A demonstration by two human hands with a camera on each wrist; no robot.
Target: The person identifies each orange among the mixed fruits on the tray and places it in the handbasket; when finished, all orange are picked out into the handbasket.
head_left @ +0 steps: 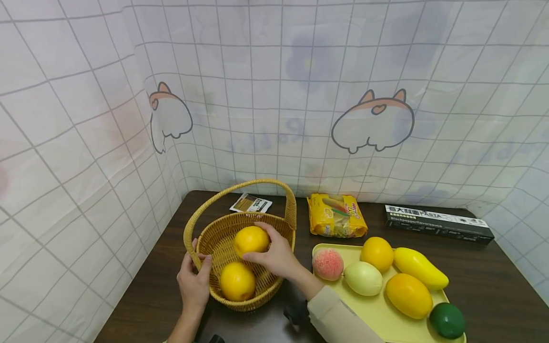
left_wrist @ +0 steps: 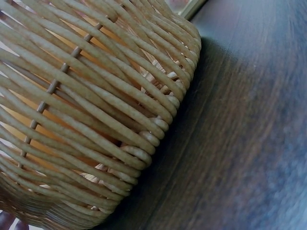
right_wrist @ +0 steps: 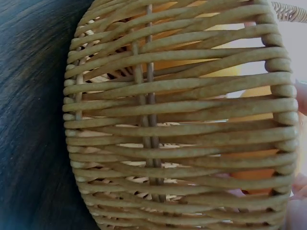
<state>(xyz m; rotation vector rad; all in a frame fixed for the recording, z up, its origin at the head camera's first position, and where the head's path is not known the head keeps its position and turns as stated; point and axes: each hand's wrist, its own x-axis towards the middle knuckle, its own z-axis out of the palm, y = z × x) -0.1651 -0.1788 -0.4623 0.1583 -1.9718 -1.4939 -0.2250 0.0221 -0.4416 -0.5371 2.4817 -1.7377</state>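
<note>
A woven wicker basket (head_left: pixel 274 281) with a tall arched handle stands on the dark table. My left hand (head_left: pixel 194 281) grips its left side at the foot of the handle, thumb on the near side and fingers partly hidden behind. Inside the basket, my right hand (head_left: pixel 276 252) holds a yellow-orange orange (head_left: pixel 251 240) between thumb and fingers. A second orange (head_left: pixel 237 281) lies on the basket floor, nearer to me. Both wrist views are mostly filled by the basket's woven wall (left_wrist: pixel 96 96), with orange colour showing through the gaps.
Right of the basket, a yellow tray (head_left: pixel 356 312) bears a peach (head_left: pixel 328 264), a pale green fruit (head_left: pixel 363 278), several yellow fruits and a dark green one (head_left: pixel 447 320). Behind stand a yellow snack bag (head_left: pixel 336 216), a black pasta box (head_left: pixel 439 225) and a small packet (head_left: pixel 250 204).
</note>
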